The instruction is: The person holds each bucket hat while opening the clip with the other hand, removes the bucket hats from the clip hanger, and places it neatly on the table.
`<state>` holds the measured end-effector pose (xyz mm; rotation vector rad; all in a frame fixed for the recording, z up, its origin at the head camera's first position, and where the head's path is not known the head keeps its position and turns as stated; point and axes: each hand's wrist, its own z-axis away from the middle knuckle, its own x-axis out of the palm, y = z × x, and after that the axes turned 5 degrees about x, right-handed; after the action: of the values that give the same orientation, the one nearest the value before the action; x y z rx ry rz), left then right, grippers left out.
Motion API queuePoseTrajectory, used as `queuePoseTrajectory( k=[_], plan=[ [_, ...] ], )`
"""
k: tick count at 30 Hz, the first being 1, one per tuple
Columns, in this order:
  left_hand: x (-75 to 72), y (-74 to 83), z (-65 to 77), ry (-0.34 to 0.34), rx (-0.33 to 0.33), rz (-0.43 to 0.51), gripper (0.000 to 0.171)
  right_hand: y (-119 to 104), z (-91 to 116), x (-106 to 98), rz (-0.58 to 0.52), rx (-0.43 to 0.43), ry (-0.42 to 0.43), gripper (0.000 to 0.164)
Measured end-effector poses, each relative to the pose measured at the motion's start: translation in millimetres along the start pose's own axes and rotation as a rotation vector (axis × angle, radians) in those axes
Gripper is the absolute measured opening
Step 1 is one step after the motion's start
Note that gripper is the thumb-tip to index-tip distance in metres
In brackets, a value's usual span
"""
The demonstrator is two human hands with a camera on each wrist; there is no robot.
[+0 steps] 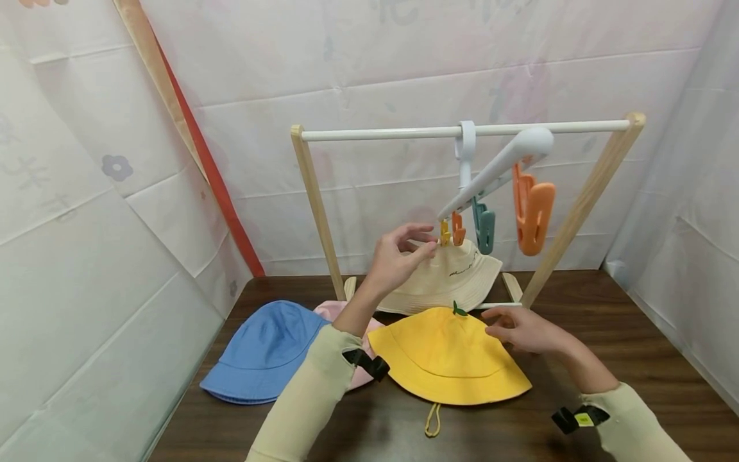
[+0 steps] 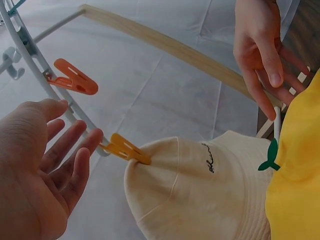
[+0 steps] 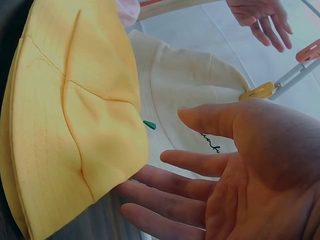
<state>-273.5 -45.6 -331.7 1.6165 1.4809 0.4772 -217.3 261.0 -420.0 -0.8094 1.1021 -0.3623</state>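
A cream bucket hat (image 1: 447, 276) with dark lettering hangs by its crown from a yellow clip (image 2: 127, 149) at the far end of the white hanger (image 1: 499, 163). My left hand (image 1: 398, 253), fingers loosely bent and holding nothing, is beside that clip and the hat's crown. On the table in front lies a yellow bucket hat (image 1: 450, 356) with a green sprout on top and a cord loop below its brim. My right hand (image 1: 522, 327) is at the right side of its crown, thumb and fingers apart, with nothing gripped between them.
A blue bucket hat (image 1: 271, 353) overlaps a pink hat (image 1: 360, 378) on the table's left. The wooden rack (image 1: 314, 205) carries the hanger on its white bar. An orange clip (image 1: 534, 215), a teal clip (image 1: 485, 228) and a smaller orange clip (image 2: 75, 77) hang from it.
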Motion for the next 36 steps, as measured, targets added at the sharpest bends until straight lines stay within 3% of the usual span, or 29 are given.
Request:
queuePoseTrajectory(
  k=[12, 19, 36],
  plan=[
    [-9.8, -7.2, 4.9, 0.018, -0.009, -0.042, 0.037, -1, 0, -4, 0.006, -0.009, 0.012, 0.051],
    [-12.8, -12.6, 7.0, 0.018, 0.019, -0.060, 0.037, -4, 0, -5, 0.030, -0.034, 0.074, 0.045],
    [-13.4, -20.5, 14.2, 0.046, -0.005, -0.124, 0.035, -21, 0, -14, 0.034, -0.036, 0.185, 0.041]
  ],
)
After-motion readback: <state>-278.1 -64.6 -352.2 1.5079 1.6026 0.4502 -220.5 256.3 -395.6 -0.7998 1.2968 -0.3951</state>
